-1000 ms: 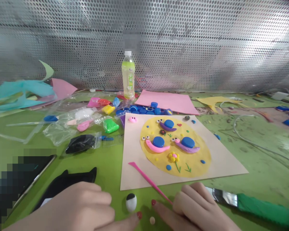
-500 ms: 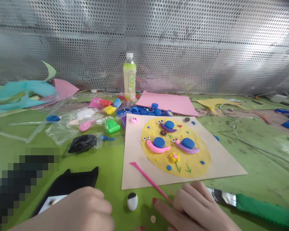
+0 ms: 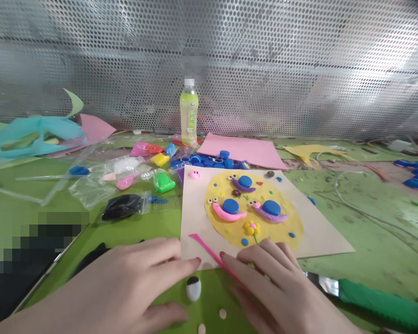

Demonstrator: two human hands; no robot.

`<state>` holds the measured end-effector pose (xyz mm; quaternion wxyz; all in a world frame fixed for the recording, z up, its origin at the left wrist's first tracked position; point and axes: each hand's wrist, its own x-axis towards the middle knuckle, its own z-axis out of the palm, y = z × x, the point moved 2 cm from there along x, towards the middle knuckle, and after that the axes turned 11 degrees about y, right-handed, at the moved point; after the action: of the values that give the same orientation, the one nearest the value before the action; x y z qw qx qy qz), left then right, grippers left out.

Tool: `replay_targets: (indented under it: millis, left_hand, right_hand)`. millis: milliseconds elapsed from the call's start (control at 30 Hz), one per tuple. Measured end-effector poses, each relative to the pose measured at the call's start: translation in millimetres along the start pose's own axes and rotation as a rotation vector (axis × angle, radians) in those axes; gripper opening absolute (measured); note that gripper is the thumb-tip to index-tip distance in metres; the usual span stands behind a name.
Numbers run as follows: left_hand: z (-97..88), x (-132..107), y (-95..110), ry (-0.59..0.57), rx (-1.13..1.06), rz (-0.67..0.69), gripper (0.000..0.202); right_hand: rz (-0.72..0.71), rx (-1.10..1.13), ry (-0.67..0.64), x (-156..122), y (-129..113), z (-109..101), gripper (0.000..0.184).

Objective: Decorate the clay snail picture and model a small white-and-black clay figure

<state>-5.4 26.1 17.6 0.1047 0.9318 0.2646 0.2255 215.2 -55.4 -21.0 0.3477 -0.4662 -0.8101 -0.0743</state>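
Note:
A beige paper sheet (image 3: pixel 325 234) carries a yellow clay disc (image 3: pixel 282 232) with three snails made of blue caps and pink or purple clay. My right hand (image 3: pixel 278 285) is closed on a thin pink modelling tool (image 3: pixel 209 250), and its knuckles reach the disc's front edge. My left hand (image 3: pixel 125 285) lies flat with fingers stretched out, the index fingertip touching the sheet's front edge. Between the hands rests a white clay ball with a black top (image 3: pixel 193 288). Two tiny cream balls (image 3: pixel 223 313) lie nearer to me.
Bags of coloured clay (image 3: pixel 162 182) and loose blue caps (image 3: pixel 209 160) lie behind the sheet, by a drink bottle (image 3: pixel 189 111) and pink paper (image 3: pixel 244 149). A green-handled knife (image 3: pixel 379 304) lies at the right. A black pouch (image 3: pixel 90 254) sits left. Perforated metal walls the back.
Both hands have moved forward toward the sheet. The left index finger now touches its front edge, and the right hand with the pink tool has reached the yellow disc.

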Motion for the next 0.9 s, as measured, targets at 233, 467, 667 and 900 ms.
replay_targets:
  millis: [233, 467, 667, 900]
  left_hand:
    - [7.7, 11, 1, -0.193, -0.18, -0.169, 0.029]
    - [3.1, 14, 7, -0.28, -0.248, -0.341, 0.022]
    - [2.7, 13, 5, -0.294, -0.281, -0.487, 0.012]
    - [3.8, 11, -1, -0.269, -0.338, -0.486, 0.007]
  right_hand:
    - [0.02, -0.093, 0.121, -4, 3, 14, 0.031]
    - [0.039, -0.183, 0.051, 3, 2, 8, 0.031]
    - [0.107, -0.125, -0.027, 11, 3, 4, 0.027]
    - [0.093, -0.167, -0.054, 11, 8, 5, 0.022]
